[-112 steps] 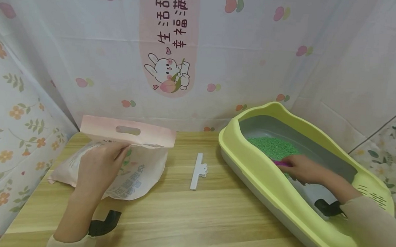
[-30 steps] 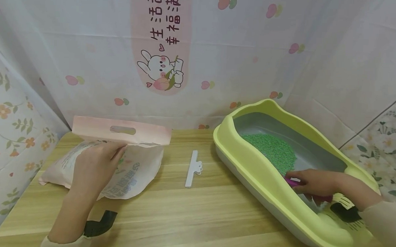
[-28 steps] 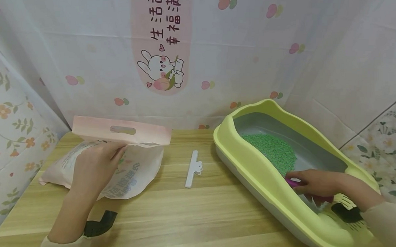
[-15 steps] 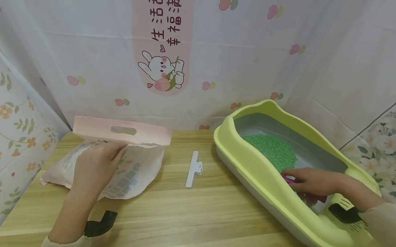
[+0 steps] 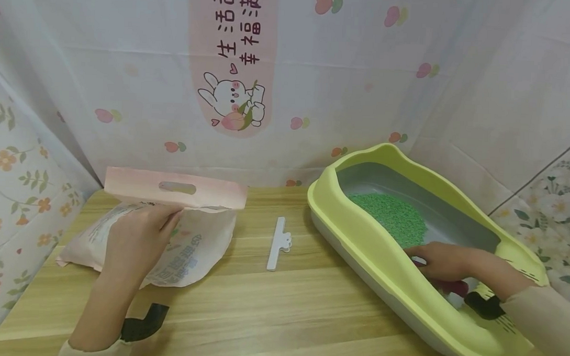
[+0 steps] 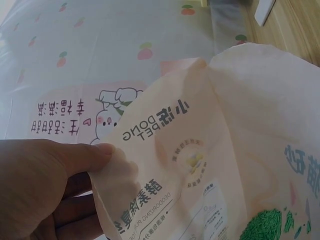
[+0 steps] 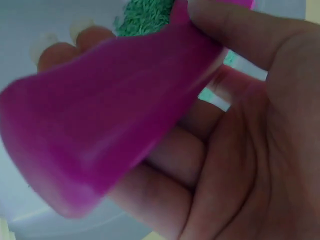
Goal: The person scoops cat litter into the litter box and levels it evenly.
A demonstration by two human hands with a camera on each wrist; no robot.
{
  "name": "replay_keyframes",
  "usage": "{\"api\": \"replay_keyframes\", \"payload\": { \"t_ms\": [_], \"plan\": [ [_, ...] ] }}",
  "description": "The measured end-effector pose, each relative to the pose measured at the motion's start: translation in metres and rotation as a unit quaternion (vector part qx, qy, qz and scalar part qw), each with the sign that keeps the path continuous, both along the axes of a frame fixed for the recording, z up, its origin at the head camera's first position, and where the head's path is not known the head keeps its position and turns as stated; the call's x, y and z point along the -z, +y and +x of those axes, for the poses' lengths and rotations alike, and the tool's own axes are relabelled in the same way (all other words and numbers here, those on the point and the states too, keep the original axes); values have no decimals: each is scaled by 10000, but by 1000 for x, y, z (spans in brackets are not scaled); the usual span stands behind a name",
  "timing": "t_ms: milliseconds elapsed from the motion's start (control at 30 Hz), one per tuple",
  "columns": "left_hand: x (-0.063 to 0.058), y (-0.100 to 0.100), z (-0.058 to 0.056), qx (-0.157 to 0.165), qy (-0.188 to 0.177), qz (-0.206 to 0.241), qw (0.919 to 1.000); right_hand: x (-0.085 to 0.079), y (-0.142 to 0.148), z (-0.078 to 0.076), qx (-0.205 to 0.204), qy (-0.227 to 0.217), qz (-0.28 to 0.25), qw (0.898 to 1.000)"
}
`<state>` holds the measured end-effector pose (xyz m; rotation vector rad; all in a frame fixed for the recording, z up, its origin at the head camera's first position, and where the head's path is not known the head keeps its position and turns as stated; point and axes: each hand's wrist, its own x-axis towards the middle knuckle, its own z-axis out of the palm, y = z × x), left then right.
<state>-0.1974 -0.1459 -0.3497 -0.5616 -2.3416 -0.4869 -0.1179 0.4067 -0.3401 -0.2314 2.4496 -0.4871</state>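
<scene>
In the head view my left hand point(image 5: 134, 241) pinches the top edge of a pink and white paper cat-litter bag point(image 5: 197, 248), which stands tilted with its mouth apart. The left wrist view shows thumb and fingers on the bag's printed panel point(image 6: 170, 165), with green pellets visible through its front. My right hand point(image 5: 451, 262) is inside a yellow-rimmed grey litter box point(image 5: 381, 249), curled round the magenta handle of a scoop point(image 7: 115, 110). The scoop's head is hidden. Beyond the hand lies a heap of green litter pellets point(image 5: 394, 216).
A white bag clip point(image 5: 278, 243) lies on the wooden table point(image 5: 242, 312) between the bag and the litter box. Patterned curtains point(image 5: 293, 84) hang close behind and on both sides.
Compared with the earliest frame, my right hand has come back toward the near end of the litter box, uncovering more pellets. In the last half second it shifts slightly left. My left hand stays put.
</scene>
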Motion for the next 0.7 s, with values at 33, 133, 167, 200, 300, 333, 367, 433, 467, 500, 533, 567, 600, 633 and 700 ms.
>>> {"api": "replay_keyframes", "payload": {
  "t_ms": [33, 133, 167, 200, 300, 333, 367, 433, 467, 500, 533, 567, 600, 633, 700],
  "plan": [
    [0, 0, 0, 4, -2, 0, 10000, 0, 1, 0, 94, 31, 89, 9999],
    [0, 0, 0, -14, -43, -2, 10000, -1, 6, 1, 636, -124, 162, 9978],
    [0, 0, 0, -25, -56, -2, 10000, -2, 8, 1, 769, -131, 191, 9968],
    [0, -1, 0, -35, -63, -1, 10000, -2, 10, 1, 839, -114, 197, 9962],
    [0, -1, -1, -53, -97, 4, 9999, -3, 18, -2, 1083, -101, 192, 9939],
    [0, -1, -1, -57, -95, 1, 9999, -3, 21, -2, 1119, -84, 199, 9935],
    [0, -1, -1, -61, -86, 1, 9999, -2, 23, -3, 1142, -56, 205, 9932],
    [1, -1, -1, -78, -82, -4, 9999, -1, 28, -5, 1203, -24, 228, 9925],
    [1, -1, 0, -81, -63, -3, 9999, -1, 31, -6, 1222, -13, 235, 9922],
    [1, -1, 0, -86, -46, -2, 10000, -1, 34, -6, 1284, -16, 254, 9914],
    [2, -1, 0, -89, -31, -5, 10000, -1, 36, -7, 1317, -14, 262, 9909],
    [2, -1, -1, -82, -21, -4, 10000, -1, 39, -7, 1339, 6, 296, 9905],
    [2, -1, -1, -79, -6, -2, 10000, 0, 42, -7, 1370, 26, 336, 9900],
    [2, -1, -1, -75, 3, 2, 10000, 0, 44, -8, 1393, 53, 383, 9895],
    [3, -1, -1, -73, 15, -5, 10000, 0, 50, -9, 1436, 117, 453, 9885]
  ]
}}
